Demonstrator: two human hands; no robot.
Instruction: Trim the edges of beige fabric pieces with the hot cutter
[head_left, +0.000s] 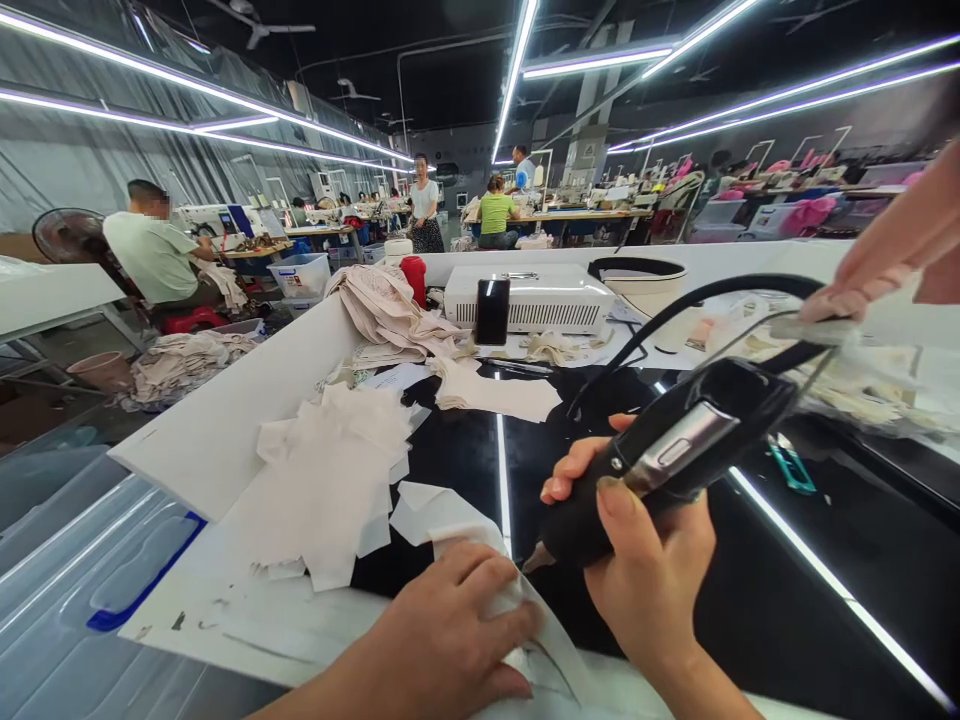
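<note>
Fabric point(442, 512) hides partly beneath the left hand point(461, 620).

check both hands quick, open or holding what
Left hand: on the pale cloth, grip cannot be told.
Right hand: closed around the black handheld tool.

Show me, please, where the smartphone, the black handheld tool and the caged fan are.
Smartphone point(492, 312): head view, middle of its dark screen.
Black handheld tool point(676, 446): head view, its silver panel.
Caged fan point(63, 243): head view, its round grille.
</note>
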